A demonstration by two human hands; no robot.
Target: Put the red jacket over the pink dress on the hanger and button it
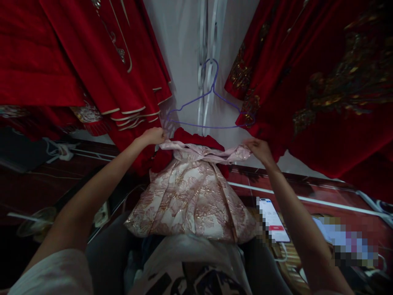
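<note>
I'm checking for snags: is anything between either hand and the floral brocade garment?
Nothing visible is. The left hand and right hand each hold an end of the pale pink fabric strip at the top of the floral brocade garment; red cloth shows beyond it.

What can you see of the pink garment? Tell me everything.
The pink garment is pale, with a floral pattern and coppery, metallic-looking lines; the cloth looks like stiff brocade. It flares from a narrow top into wide folds. A twisted band runs across the top, stretched sideways: the left hand grips one end, the right hand the other. It spreads below the purple hanger, in front of red cloth, its lower edge by the person's lap; whether it rests there is unclear.
</note>
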